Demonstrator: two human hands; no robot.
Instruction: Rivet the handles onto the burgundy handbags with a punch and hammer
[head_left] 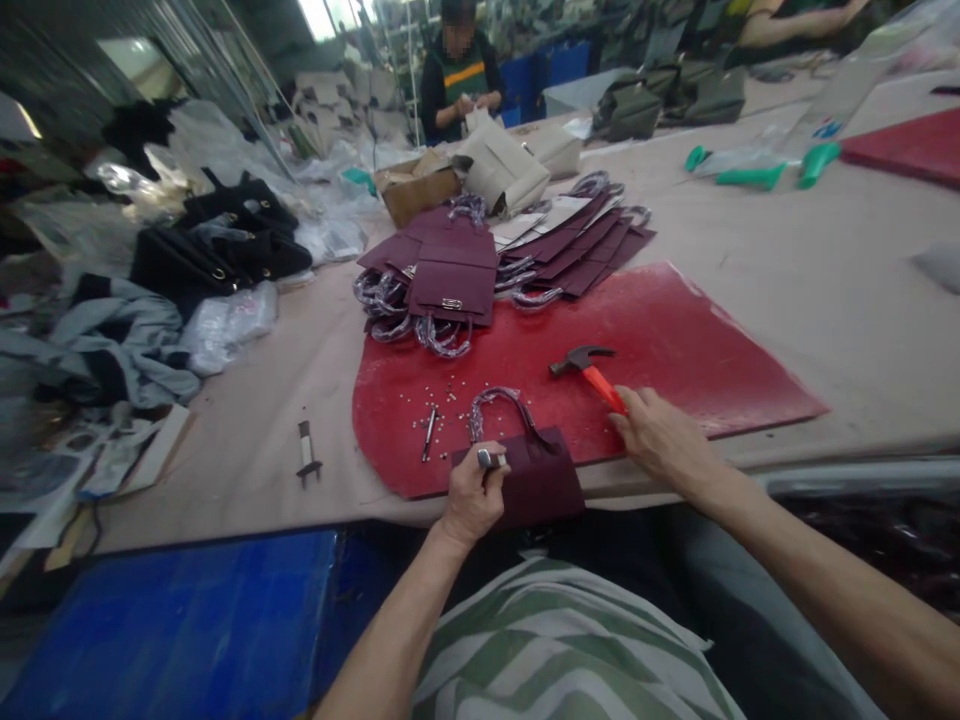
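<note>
My right hand (660,435) is closed round the orange handle of a claw hammer (589,362), whose dark head is over the red board (675,350). A short metal punch (484,458) sticks up from the closed fingers of my left hand (474,500). That hand is at the left part of a maroon handbag panel (544,480), at the board's front edge. The panel's handle (499,395) is wrapped in clear plastic and arches away from me. Small metal rivets (450,400) and a thin metal rod (430,433) lie left of the handle.
Maroon bag panels (454,275) are piled at the board's far edge. A tool with prongs (306,455) lies on the table to the left. Black bags (225,240) and plastic wrapping stand further left. Across the table, a person (461,75) handles pale bags (506,165).
</note>
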